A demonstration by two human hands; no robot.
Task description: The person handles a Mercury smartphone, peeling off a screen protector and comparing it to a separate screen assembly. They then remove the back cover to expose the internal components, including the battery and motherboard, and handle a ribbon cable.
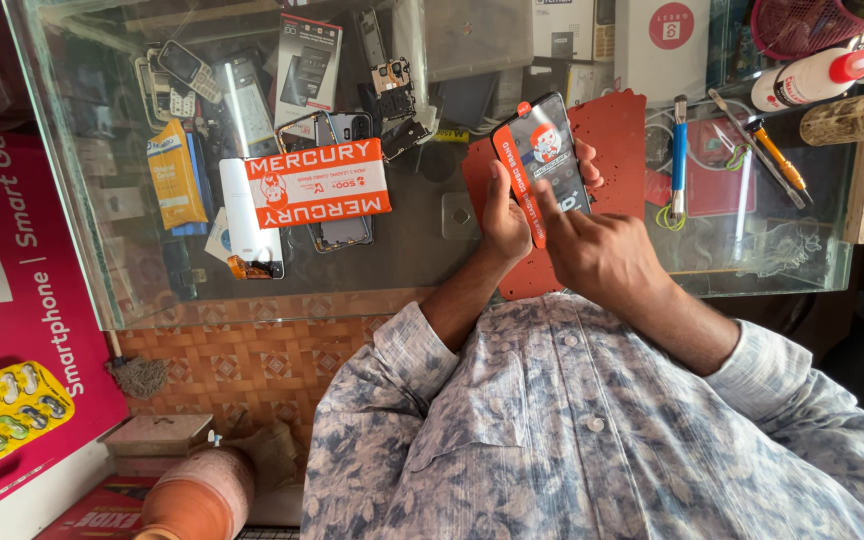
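My left hand (504,215) grips a dark smartphone (544,150) by its lower left edge and holds it tilted above a red-orange work mat (627,125) on the glass counter (422,255). The phone's face carries a protective film with an orange strip down its left side and a round printed sticker. My right hand (597,250) is over the phone's lower right, its index finger pressed on the screen near the orange strip.
An orange-and-white flat package (317,183) lies left of the mat. Right of it are a blue-handled tool (679,150), an orange-handled tool (780,162), a white bottle with a red cap (802,80) and a red basket (802,25). Old phones and parts fill the case below the glass.
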